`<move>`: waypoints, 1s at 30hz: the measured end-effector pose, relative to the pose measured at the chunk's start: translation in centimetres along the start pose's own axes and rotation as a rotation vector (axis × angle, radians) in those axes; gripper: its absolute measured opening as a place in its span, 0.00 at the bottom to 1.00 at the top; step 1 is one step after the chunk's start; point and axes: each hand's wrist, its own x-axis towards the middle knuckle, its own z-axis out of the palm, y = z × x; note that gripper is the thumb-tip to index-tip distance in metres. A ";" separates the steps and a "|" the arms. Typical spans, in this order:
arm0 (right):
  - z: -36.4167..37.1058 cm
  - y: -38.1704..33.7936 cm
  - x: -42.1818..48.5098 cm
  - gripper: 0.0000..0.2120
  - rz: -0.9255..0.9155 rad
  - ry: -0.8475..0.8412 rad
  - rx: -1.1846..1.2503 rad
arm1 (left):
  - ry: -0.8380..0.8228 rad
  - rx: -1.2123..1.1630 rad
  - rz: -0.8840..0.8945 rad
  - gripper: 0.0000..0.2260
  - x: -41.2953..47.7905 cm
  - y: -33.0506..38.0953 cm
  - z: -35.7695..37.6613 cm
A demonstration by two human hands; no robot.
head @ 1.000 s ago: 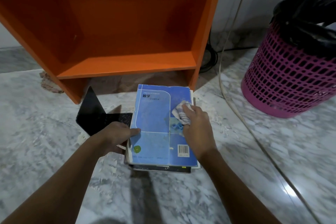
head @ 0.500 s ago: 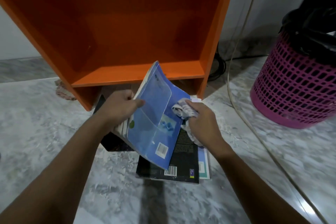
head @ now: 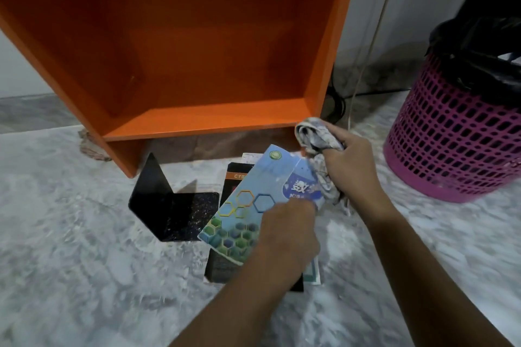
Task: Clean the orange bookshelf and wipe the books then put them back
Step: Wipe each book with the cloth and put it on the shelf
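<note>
Books first: your left hand [head: 287, 234] is gripping the blue book [head: 253, 200] by its lower right edge, just below the middle of the frame. Its knuckles are turning up toward you; the fingers are blurred, so you cannot tell more of the grip. The book is slanting from lower left to upper right with its hexagon-patterned cover facing up. It is covering most of a black book [head: 225, 265] lying on the marble floor [head: 84, 262]; whether the two are touching cannot be told.

Your right hand [head: 349, 163] is sitting right of centre, just beyond the blue book's upper right corner, and is clutching a bunched grey-white cloth [head: 315, 135]. One wad is sticking out above the fist; another part is hanging below it against the book's upper right edge.

The orange bookshelf [head: 197, 121] is filling the upper left and centre of the frame, its lower board lying just above both hands. A black bookend [head: 169, 205] is standing just left of the books. A pink basket [head: 456, 135] lined with a black bag [head: 479, 45] is standing at the right edge, near your right hand but apart from it.
</note>
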 end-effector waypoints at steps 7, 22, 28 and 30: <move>-0.1 3.2 -0.9 0.26 0.042 -0.048 -0.083 | -0.094 -0.501 -0.091 0.11 1.2 -2.7 3.2; 10.7 4.4 -8.0 0.32 -0.420 -0.532 -0.515 | 0.016 -0.860 -0.615 0.08 0.3 -17.5 2.2; 6.0 9.3 2.0 0.22 0.037 -0.038 -0.409 | -0.066 -0.995 -0.643 0.10 0.4 -17.7 2.2; 3.7 10.3 4.0 0.16 0.125 0.029 -0.436 | -0.086 -1.009 -0.642 0.10 0.5 -17.9 2.1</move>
